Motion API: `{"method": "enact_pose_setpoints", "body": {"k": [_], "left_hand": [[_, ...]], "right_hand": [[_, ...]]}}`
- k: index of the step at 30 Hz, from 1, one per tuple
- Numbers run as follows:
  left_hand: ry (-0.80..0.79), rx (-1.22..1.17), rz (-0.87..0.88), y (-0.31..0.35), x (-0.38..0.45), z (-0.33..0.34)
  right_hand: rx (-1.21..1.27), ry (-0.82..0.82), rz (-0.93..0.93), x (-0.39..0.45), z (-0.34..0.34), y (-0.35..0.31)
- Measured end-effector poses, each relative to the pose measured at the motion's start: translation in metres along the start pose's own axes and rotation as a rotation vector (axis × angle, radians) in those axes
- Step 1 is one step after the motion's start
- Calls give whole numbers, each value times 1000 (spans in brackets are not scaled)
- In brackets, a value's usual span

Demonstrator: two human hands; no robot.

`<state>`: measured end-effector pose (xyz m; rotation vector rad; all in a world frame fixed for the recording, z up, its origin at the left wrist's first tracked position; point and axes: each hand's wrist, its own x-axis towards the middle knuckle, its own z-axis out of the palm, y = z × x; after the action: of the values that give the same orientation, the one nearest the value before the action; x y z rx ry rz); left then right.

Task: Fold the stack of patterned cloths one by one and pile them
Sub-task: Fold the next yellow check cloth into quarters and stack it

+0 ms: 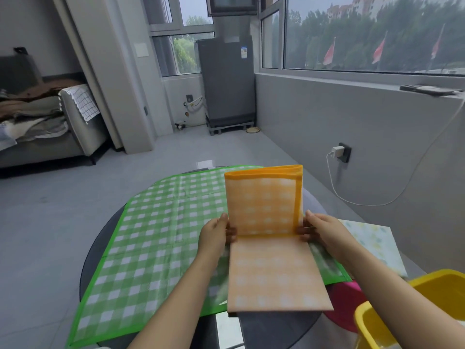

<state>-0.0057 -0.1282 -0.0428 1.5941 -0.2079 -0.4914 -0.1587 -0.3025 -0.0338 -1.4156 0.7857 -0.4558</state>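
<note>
I hold the orange checked cloth [264, 238] up over the table [100, 238], my left hand [214, 235] pinching its left edge and my right hand [319, 233] pinching its right edge, both at the fold line. The upper half stands up, the lower half hangs toward me. Under it lies the green checked cloth [156, 233], spread flat. If my pinches sit at uneven heights, I think the fold will go crooked; a loose grip could let the standing half flop sideways.
</note>
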Motion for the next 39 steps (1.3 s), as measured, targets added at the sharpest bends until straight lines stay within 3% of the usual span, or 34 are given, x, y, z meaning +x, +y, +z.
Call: {"method": "enact_pose_setpoints", "body": {"k": [3, 12, 22, 24, 28, 30, 34, 39], "left_hand": [[-25, 10, 23, 0, -4, -5], [-100, 253, 99, -5, -17, -17], [-116, 577, 356, -19, -25, -9], [-144, 716, 385, -18, -29, -6], [-133, 1221, 476, -16, -45, 6], [-132, 1331, 487, -20, -53, 15], [-311, 1356, 448, -33, -62, 28], [-345, 1427, 512, -41, -61, 25]], "right_hand": [[70, 0, 6, -3, -1, -1], [-207, -40, -67, -16, -7, 4], [-757, -62, -294, -20, 3, 15], [-867, -68, -301, -23, 6, 17], [-1210, -54, -358, -37, 14, 22], [-1319, -45, -358, -45, 22, 26], [-1376, -43, -307, -58, 40, 38], [-1387, -50, -311, -55, 38, 53]]}}
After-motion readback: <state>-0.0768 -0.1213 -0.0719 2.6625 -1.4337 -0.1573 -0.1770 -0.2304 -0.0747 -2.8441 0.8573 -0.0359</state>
